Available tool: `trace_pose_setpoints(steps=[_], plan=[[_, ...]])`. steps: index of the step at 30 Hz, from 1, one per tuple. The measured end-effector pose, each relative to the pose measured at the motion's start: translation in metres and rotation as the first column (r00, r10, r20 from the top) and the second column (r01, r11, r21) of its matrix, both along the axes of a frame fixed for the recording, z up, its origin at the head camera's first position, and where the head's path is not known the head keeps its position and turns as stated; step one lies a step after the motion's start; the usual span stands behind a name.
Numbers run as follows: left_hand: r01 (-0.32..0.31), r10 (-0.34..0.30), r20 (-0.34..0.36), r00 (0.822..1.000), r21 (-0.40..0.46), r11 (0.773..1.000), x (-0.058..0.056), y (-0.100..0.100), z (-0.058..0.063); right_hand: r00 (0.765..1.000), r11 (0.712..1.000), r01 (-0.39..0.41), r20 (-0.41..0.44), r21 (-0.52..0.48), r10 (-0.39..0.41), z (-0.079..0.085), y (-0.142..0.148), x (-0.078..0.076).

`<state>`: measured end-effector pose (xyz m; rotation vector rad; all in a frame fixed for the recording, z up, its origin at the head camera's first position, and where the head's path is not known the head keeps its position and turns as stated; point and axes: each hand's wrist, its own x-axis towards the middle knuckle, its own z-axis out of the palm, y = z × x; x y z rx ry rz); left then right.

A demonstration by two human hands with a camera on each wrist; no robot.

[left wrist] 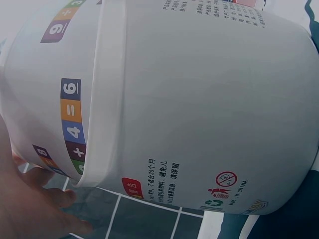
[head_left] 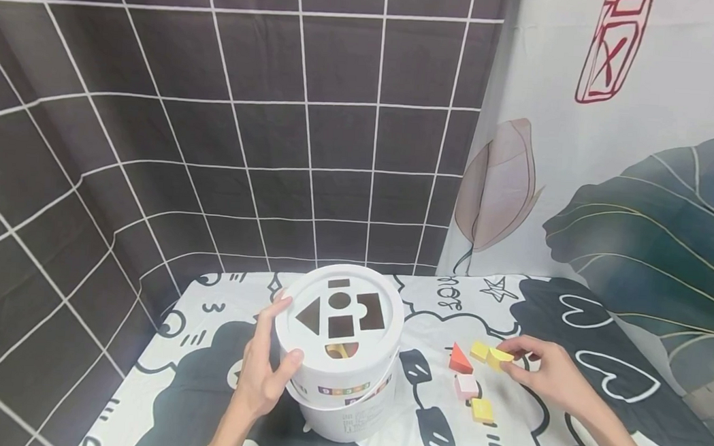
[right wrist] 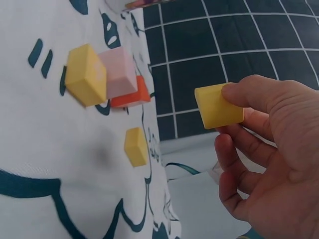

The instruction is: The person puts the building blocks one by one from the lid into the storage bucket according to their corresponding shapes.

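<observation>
The right hand (head_left: 538,370) pinches one yellow block (head_left: 499,358) over the cloth (head_left: 406,417), near two yellow blocks (head_left: 482,411), one pink block (head_left: 466,387), one red block (head_left: 460,360); the left hand (head_left: 262,374), fingers spread, touches one bucket (head_left: 345,417), six holes (head_left: 341,326) in its lid (head_left: 364,350)

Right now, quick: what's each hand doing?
Left hand: open, touching the white bucket.
Right hand: closed, pinching a yellow block.

White bucket (head_left: 347,381), yellow block (right wrist: 217,107), white-gridded dark-grey backdrop (head_left: 340,137)
</observation>
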<state>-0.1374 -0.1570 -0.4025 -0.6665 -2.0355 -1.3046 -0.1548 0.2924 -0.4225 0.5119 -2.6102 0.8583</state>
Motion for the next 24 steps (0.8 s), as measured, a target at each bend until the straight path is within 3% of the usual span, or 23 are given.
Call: trace_pose_setpoints(steps=[6, 24], plan=[[-0.002, 0.002, -0.01, 1.0, -0.006, 1.0, 0.0, 0.0, 0.001, 0.999, 1.0, -0.026, -0.04, -0.003, 0.026, 0.006, -0.003, -0.003], [-0.001, 0.001, -0.008, 1.0, -0.002, 1.0, 0.0, 0.0, 0.0, 0.997, 0.997, -0.078, -0.014, 0.008, 0.078, 0.037, -0.016, -0.003]])
